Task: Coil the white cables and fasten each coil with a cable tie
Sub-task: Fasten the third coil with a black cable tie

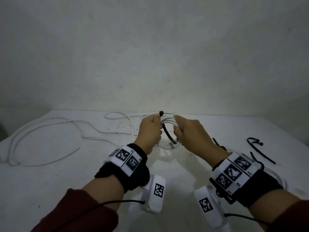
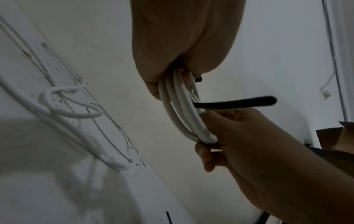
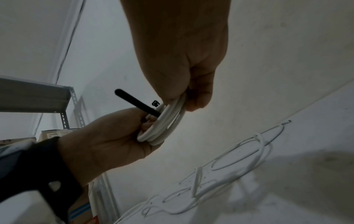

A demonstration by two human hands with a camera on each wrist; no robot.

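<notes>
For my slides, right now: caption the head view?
Both hands hold a white cable coil, black tie threaded.

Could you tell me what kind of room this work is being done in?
Probably a storeroom or workshop corner: a slotted metal shelf rack with cardboard boxes beside it, bare plaster walls, and a scuffed white table strewn with loose white cable.
</notes>
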